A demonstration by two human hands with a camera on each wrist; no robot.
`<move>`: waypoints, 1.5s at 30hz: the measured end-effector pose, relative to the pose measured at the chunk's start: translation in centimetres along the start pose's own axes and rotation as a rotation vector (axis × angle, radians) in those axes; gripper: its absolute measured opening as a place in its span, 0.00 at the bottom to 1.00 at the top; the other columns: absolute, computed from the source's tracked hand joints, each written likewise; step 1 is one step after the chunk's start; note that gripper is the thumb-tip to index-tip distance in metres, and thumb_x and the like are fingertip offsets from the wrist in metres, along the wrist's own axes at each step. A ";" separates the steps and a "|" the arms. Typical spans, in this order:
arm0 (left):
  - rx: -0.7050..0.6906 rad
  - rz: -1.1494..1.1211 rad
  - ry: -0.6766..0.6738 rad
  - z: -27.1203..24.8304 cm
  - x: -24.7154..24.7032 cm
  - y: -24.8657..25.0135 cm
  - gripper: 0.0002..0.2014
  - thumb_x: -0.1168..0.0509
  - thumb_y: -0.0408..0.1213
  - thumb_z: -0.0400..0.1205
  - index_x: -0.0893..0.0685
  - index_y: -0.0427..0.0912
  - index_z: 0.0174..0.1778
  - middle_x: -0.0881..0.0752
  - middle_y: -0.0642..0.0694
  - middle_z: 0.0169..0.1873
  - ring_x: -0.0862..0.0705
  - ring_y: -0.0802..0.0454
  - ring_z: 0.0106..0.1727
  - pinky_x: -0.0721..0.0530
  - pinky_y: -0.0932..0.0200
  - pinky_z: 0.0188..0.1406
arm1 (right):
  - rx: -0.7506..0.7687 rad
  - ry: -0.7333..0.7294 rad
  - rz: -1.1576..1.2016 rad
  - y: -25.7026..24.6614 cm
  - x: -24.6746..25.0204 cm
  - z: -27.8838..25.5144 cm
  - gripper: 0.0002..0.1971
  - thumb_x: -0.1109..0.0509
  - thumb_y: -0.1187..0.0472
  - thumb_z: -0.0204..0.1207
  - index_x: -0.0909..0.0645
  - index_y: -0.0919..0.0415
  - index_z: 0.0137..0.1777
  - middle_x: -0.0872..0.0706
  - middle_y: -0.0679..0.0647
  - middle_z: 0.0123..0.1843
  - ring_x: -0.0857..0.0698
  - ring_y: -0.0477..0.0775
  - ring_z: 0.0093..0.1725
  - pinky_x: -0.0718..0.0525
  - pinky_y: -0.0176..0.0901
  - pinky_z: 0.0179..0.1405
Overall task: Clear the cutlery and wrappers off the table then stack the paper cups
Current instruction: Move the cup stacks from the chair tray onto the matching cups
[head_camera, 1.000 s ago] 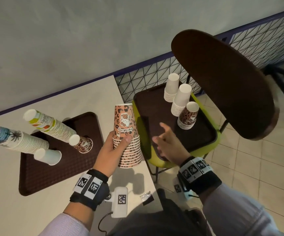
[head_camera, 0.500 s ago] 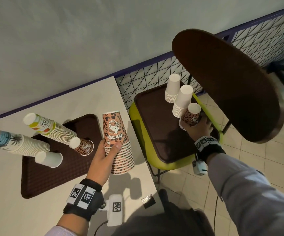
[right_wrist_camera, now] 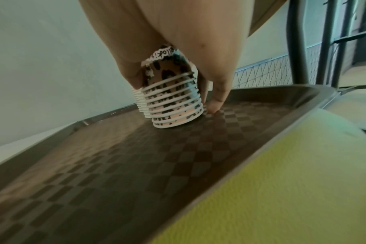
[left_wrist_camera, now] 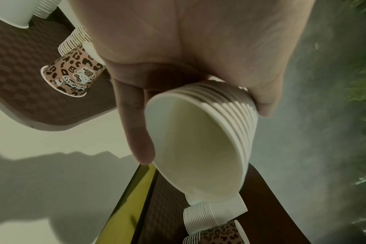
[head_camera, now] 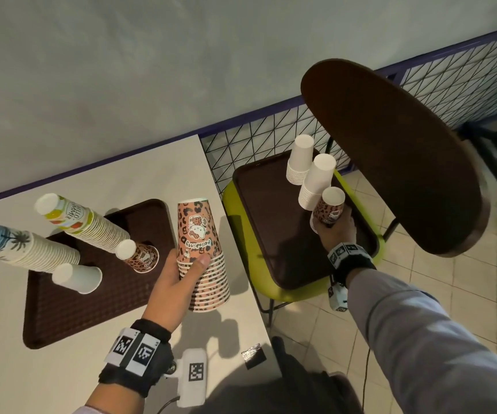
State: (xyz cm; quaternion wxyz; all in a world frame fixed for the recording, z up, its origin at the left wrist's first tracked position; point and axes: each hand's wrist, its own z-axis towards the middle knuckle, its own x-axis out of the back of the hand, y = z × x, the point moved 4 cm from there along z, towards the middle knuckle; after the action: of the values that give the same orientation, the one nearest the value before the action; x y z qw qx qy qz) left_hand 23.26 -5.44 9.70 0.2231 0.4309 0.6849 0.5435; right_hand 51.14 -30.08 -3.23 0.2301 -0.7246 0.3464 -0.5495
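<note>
My left hand (head_camera: 178, 273) grips a tall stack of upside-down leopard-print paper cups (head_camera: 201, 255) above the table's right edge; its open white mouth (left_wrist_camera: 198, 148) faces the left wrist camera. My right hand (head_camera: 335, 231) is wrapped around a smaller leopard-print cup stack (head_camera: 329, 209) that stands rim-down on the brown tray (head_camera: 271, 234) on the green chair. In the right wrist view the fingers (right_wrist_camera: 217, 92) curl round that stack (right_wrist_camera: 173, 102) and touch the tray (right_wrist_camera: 136, 165). Two white cup stacks (head_camera: 310, 174) stand just behind it.
On the table a second brown tray (head_camera: 71, 309) holds two long leaning cup stacks (head_camera: 83, 222), a single leopard cup (head_camera: 140, 255) and a white cup (head_camera: 77, 277). A small foil wrapper (head_camera: 253, 354) lies near the table's front edge. A dark chair back (head_camera: 390, 156) overhangs the right side.
My right hand reached out from the tray's near side to the small leopard stack and closed round it. The left hand's stack came down slightly and to the left.
</note>
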 end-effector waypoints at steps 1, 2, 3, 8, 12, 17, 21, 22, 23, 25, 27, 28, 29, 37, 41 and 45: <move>-0.003 0.004 -0.003 0.0 0.0 0.0 0.35 0.30 0.66 0.69 0.21 0.54 0.70 0.09 0.56 0.60 0.11 0.61 0.60 0.18 0.58 0.58 | 0.012 0.010 0.001 -0.2 0.1 -0.2 0.43 0.17 0.48 0.69 0.35 0.58 0.79 0.22 0.66 0.73 0.23 0.73 0.73 0.23 0.67 0.71; -0.005 0.007 -0.002 -0.1 0.1 -0.1 0.35 0.30 0.66 0.69 0.21 0.54 0.70 0.09 0.56 0.60 0.11 0.61 0.60 0.18 0.57 0.58 | 0.020 0.018 0.000 -0.3 0.2 -0.5 0.43 0.17 0.49 0.69 0.34 0.59 0.79 0.23 0.66 0.73 0.23 0.72 0.73 0.23 0.65 0.71; -0.005 0.008 -0.003 -0.2 0.3 -0.1 0.35 0.30 0.66 0.69 0.21 0.54 0.70 0.09 0.56 0.60 0.11 0.61 0.60 0.18 0.57 0.59 | 0.024 0.029 0.002 -0.4 0.3 -0.8 0.43 0.17 0.50 0.69 0.34 0.59 0.79 0.24 0.66 0.73 0.23 0.71 0.73 0.23 0.64 0.70; -0.002 0.009 -0.004 -0.9 1.9 -0.5 0.32 0.30 0.66 0.71 0.20 0.59 0.70 0.10 0.60 0.61 0.12 0.63 0.62 0.20 0.56 0.63 | 0.033 0.105 0.085 -0.4 0.8 -3.7 0.43 0.16 0.49 0.68 0.32 0.59 0.78 0.23 0.65 0.73 0.21 0.69 0.72 0.22 0.60 0.70; 0.007 -0.007 -0.004 -1.7 3.7 -1.1 0.22 0.29 0.57 0.81 0.21 0.60 0.70 0.10 0.62 0.61 0.13 0.63 0.63 0.20 0.58 0.64 | 0.074 0.076 0.159 -0.3 0.0 -7.0 0.42 0.15 0.51 0.65 0.30 0.58 0.76 0.20 0.62 0.72 0.21 0.67 0.72 0.23 0.57 0.70; 0.023 -0.022 0.006 -3.1 7.1 -2.5 0.24 0.28 0.55 0.82 0.22 0.58 0.74 0.11 0.61 0.63 0.13 0.62 0.65 0.20 0.56 0.66 | 0.169 -0.075 0.248 -1.7 -2.6 -12.5 0.41 0.14 0.55 0.66 0.30 0.53 0.77 0.17 0.54 0.70 0.18 0.58 0.71 0.22 0.49 0.68; 0.052 -0.005 0.048 -4.2 11.0 -3.7 0.24 0.27 0.59 0.78 0.20 0.58 0.68 0.09 0.59 0.59 0.12 0.61 0.61 0.19 0.50 0.68 | 0.249 -0.271 0.330 -4.9 -6.6 -18.3 0.35 0.15 0.58 0.68 0.28 0.46 0.71 0.15 0.42 0.60 0.15 0.44 0.60 0.18 0.44 0.63; 0.051 0.001 0.057 -4.4 12.2 -4.0 0.28 0.28 0.63 0.75 0.20 0.57 0.69 0.10 0.57 0.60 0.12 0.60 0.62 0.19 0.47 0.70 | 0.280 -0.316 0.337 -5.9 -7.9 -19.7 0.33 0.15 0.58 0.68 0.27 0.46 0.70 0.14 0.41 0.59 0.15 0.42 0.58 0.16 0.40 0.61; 0.046 0.008 0.066 -4.5 13.4 -4.5 0.32 0.28 0.66 0.72 0.20 0.57 0.70 0.10 0.56 0.61 0.12 0.59 0.63 0.19 0.45 0.71 | 0.315 -0.351 0.332 -7.0 -9.3 -21.0 0.32 0.15 0.58 0.68 0.26 0.47 0.70 0.13 0.41 0.58 0.14 0.41 0.58 0.16 0.35 0.58; 0.041 0.007 0.083 -5.0 15.8 -5.1 0.37 0.29 0.70 0.70 0.21 0.58 0.73 0.11 0.57 0.64 0.13 0.59 0.65 0.20 0.45 0.71 | 0.384 -0.409 0.324 -9.2 -12.2 -23.4 0.33 0.15 0.59 0.68 0.26 0.48 0.70 0.14 0.42 0.59 0.13 0.40 0.59 0.16 0.27 0.53; 0.035 -0.014 0.097 -5.3 18.0 -5.5 0.38 0.28 0.70 0.70 0.22 0.59 0.74 0.12 0.57 0.65 0.14 0.57 0.67 0.21 0.44 0.72 | 0.427 -0.445 0.335 -11.6 -15.0 -25.5 0.35 0.14 0.57 0.67 0.25 0.50 0.72 0.14 0.43 0.60 0.13 0.40 0.59 0.13 0.33 0.55; 0.035 -0.023 0.094 -5.5 19.0 -5.7 0.37 0.28 0.68 0.71 0.23 0.57 0.75 0.12 0.56 0.66 0.14 0.56 0.68 0.22 0.43 0.73 | 0.438 -0.455 0.327 -12.7 -16.3 -26.3 0.37 0.13 0.55 0.66 0.25 0.51 0.73 0.14 0.44 0.61 0.13 0.41 0.58 0.12 0.38 0.57; 0.036 -0.025 0.086 -5.6 20.1 -6.0 0.36 0.29 0.67 0.73 0.23 0.56 0.76 0.12 0.53 0.66 0.14 0.53 0.68 0.22 0.40 0.74 | 0.448 -0.462 0.318 -13.9 -17.6 -27.0 0.37 0.13 0.53 0.65 0.26 0.51 0.73 0.14 0.44 0.61 0.14 0.42 0.58 0.12 0.41 0.58; 0.042 -0.017 0.117 -6.9 28.0 -8.3 0.34 0.30 0.65 0.73 0.21 0.54 0.73 0.11 0.54 0.63 0.13 0.55 0.65 0.18 0.43 0.70 | 0.506 -0.369 0.268 -20.3 -25.9 -28.9 0.41 0.16 0.40 0.60 0.26 0.49 0.72 0.14 0.48 0.64 0.15 0.49 0.63 0.14 0.47 0.63; 0.054 -0.012 0.116 -7.3 30.1 -8.7 0.33 0.32 0.67 0.72 0.22 0.56 0.72 0.10 0.56 0.60 0.11 0.58 0.61 0.16 0.46 0.67 | 0.548 -0.281 0.188 -21.0 -29.0 -28.5 0.39 0.15 0.43 0.64 0.25 0.52 0.74 0.15 0.52 0.64 0.15 0.53 0.63 0.14 0.48 0.63; 0.056 -0.065 0.090 -7.4 31.1 -9.1 0.34 0.31 0.65 0.75 0.23 0.53 0.75 0.11 0.52 0.64 0.13 0.54 0.66 0.18 0.45 0.70 | 0.544 -0.260 0.082 -20.0 -31.2 -27.7 0.39 0.16 0.44 0.66 0.26 0.53 0.75 0.15 0.55 0.65 0.16 0.56 0.66 0.17 0.44 0.62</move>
State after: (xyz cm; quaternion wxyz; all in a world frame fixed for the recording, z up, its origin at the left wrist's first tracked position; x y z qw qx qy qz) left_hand -2.09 16.08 8.50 0.1974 0.3898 0.7228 0.5354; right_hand 24.73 7.81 -0.78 0.4803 -0.6861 0.1831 -0.5148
